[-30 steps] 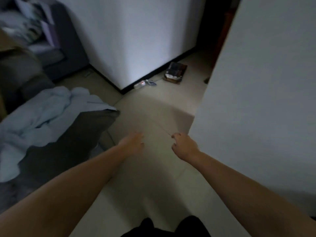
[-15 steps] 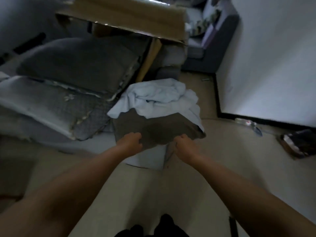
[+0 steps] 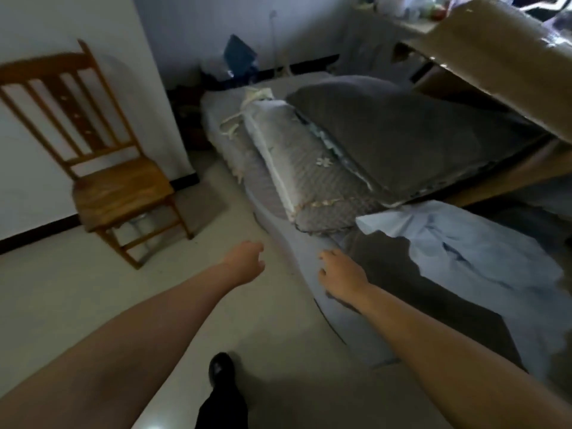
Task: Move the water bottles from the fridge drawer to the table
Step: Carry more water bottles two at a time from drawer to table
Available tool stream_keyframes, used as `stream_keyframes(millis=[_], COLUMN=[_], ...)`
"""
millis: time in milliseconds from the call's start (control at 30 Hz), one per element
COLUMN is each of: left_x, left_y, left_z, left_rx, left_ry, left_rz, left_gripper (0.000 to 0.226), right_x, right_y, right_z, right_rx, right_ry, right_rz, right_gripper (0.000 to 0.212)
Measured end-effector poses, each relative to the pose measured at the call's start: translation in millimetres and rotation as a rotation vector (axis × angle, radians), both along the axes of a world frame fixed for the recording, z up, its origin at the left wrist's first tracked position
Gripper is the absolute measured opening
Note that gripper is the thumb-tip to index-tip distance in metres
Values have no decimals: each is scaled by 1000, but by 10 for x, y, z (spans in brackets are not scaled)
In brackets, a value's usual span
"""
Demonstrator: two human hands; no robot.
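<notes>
No water bottle, fridge or drawer shows in the head view. My left hand [image 3: 246, 263] hangs over the pale floor with its fingers loosely curled, holding nothing. My right hand [image 3: 342, 274] is out in front over the edge of a low grey mattress [image 3: 312, 261], fingers loosely bent and empty. Both forearms reach forward from the bottom corners of the frame. A wooden table edge [image 3: 483, 54] slants across the top right, its surface mostly out of view.
A wooden chair [image 3: 102, 168] stands against the white wall at left. Grey cushions [image 3: 402, 131] and a light blue sheet [image 3: 464, 252] are piled on the mattress at right. A dark bag [image 3: 238, 57] sits by the far wall. My dark shoe [image 3: 221, 371] is on the floor below.
The view has swung left, away from the white wall corner and floor clutter, to the chair and mattress. Both hands stay out in front, empty, in much the same pose.
</notes>
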State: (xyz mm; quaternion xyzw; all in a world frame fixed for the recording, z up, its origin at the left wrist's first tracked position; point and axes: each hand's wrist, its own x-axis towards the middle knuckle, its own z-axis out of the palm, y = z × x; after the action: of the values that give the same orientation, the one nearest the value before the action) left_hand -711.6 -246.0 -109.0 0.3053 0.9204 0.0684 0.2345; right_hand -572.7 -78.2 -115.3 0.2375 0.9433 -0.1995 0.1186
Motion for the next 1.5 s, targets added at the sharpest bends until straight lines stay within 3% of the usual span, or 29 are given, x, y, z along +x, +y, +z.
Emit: stream_keyframes(millis=[267, 367, 467, 733, 933, 1333, 1500], left_x=[-1311, -1856, -2388, -3065, -3513, -5247, -5333], left_y=[-787, -1127, -1585, -2691, -3464, -4842, -5503], left_z=[126, 257, 356, 324, 207, 333, 301], left_rx=[-1, 11, 56, 104, 36, 66, 82], left_ry=[26, 58, 82, 45, 8, 94, 63], left_rz=[92, 93, 189, 478, 713, 1095, 1309], left_gripper=[43, 33, 21, 28, 34, 44, 43], right_x=[-1809, -2381, -2964, -4173, -5045, -7539, -7996], right_y=[-737, -1016, -1375, -2326, -3119, -4634, -5520], right_z=[237, 266, 316, 347, 193, 293, 244], right_rx=[58, 91, 91, 73, 45, 62, 87], right_ry=[103, 103, 108, 43, -3, 47, -11], right_rz=[152, 201, 242, 434, 649, 1062, 1236], right_gripper=[32, 32, 33, 37, 33, 34, 38])
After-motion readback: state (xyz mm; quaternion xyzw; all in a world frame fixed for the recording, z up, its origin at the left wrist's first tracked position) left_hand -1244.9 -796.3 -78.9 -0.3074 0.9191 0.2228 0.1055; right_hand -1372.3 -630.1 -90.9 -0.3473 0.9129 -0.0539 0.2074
